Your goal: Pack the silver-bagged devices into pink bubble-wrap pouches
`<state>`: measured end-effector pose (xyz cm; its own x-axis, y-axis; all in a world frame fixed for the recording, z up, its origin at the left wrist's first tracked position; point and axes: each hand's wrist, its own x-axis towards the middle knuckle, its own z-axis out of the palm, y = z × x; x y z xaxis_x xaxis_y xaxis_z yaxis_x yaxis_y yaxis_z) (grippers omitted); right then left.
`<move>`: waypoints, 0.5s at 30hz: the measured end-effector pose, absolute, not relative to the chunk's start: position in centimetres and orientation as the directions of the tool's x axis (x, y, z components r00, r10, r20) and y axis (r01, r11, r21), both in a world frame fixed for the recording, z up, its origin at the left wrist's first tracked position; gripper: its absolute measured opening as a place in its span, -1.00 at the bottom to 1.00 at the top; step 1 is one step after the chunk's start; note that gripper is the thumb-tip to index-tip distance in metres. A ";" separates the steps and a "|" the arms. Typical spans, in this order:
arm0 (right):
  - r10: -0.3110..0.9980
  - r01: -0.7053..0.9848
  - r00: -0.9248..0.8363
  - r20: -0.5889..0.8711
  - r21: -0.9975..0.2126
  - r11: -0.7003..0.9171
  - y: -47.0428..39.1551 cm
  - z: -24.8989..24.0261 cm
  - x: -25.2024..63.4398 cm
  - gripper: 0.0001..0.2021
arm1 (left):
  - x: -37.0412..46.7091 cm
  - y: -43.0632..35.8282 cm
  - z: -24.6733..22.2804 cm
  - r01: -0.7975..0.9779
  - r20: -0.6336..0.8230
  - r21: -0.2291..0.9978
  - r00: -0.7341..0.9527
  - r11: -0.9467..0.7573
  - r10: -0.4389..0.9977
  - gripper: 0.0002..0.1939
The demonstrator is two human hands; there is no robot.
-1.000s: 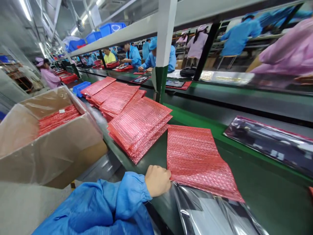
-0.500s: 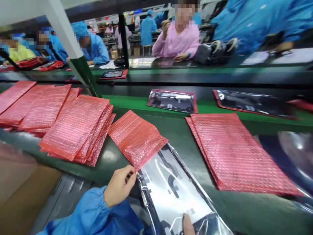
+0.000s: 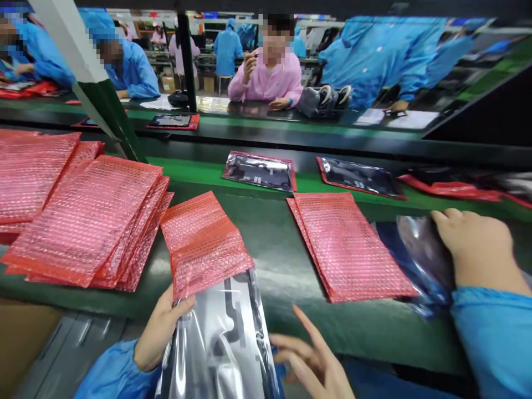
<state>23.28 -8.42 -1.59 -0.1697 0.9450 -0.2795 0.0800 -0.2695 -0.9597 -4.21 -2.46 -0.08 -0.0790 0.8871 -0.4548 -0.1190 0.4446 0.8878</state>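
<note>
My left hand (image 3: 160, 332) pinches the open mouth of a pink bubble bag (image 3: 201, 241) lying on the dark green bench. A flat item in shiny clear wrap (image 3: 224, 338) sticks partly into that bag and hangs over the bench's front edge. My right hand (image 3: 316, 363) hovers just right of the wrapped item, fingers spread and holding nothing. To the right lies a second small stack of pink bubble bags (image 3: 349, 244).
A tall pile of pink bubble bags (image 3: 83, 219) fills the left of the bench. A co-worker's hand in a blue sleeve (image 3: 477, 249) rests on a dark wrapped item (image 3: 419, 255) at the right. Wrapped items (image 3: 260, 170) lie on the green belt behind. People sit across the line.
The view has swung right. My right hand has let go of the wrapped item and opened. The item sits deeper in the bag, and a co-worker's hand has appeared at the right.
</note>
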 end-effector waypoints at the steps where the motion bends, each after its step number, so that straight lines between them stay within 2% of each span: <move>1: 0.949 0.080 -0.153 -0.275 -0.961 -0.265 -6.8 -1.4 22.4 -0.23 | -4.4 -2.8 0.0 -0.090 -0.456 0.888 -0.068 0.450 0.887 -0.29; 3: 0.974 0.143 -0.136 -0.183 -0.976 -0.164 -3.2 -1.5 20.4 -0.30 | -4.6 -3.4 -0.2 -0.037 -0.446 0.895 -0.056 0.444 0.893 -0.31; 6: 0.999 0.408 -0.028 0.039 -0.912 0.046 1.3 -2.4 18.2 -0.63 | -4.9 -4.6 -1.1 -0.028 -0.435 0.900 -0.095 0.434 0.896 -0.33; 8: 0.988 0.583 -0.021 0.153 -0.801 0.136 2.6 -3.3 17.8 -0.62 | -5.3 -5.3 -1.8 -0.084 -0.439 0.898 -0.126 0.431 0.890 -0.34; 10: 0.981 0.657 -0.062 0.182 -0.732 0.177 2.4 -4.1 18.1 -0.61 | -5.7 -5.8 -2.3 -0.126 -0.451 0.892 -0.157 0.435 0.879 -0.34; 12: 0.991 0.615 -0.055 0.126 -0.777 0.133 1.3 -4.3 18.7 -0.61 | -6.0 -5.9 -2.4 -0.111 -0.491 0.871 -0.171 0.478 0.854 -0.31; 15: 0.992 0.328 -0.079 -0.102 -0.942 -0.071 -0.4 -3.5 19.6 -0.65 | -6.2 -5.8 -1.6 -0.053 -0.539 0.842 -0.132 0.537 0.832 -0.25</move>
<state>19.61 -0.42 -3.53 -0.0790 0.9916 -0.1022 0.3282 -0.0710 -0.9419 -6.18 -5.80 -1.61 -0.1325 0.8316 -0.5394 -0.0532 0.5374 0.8416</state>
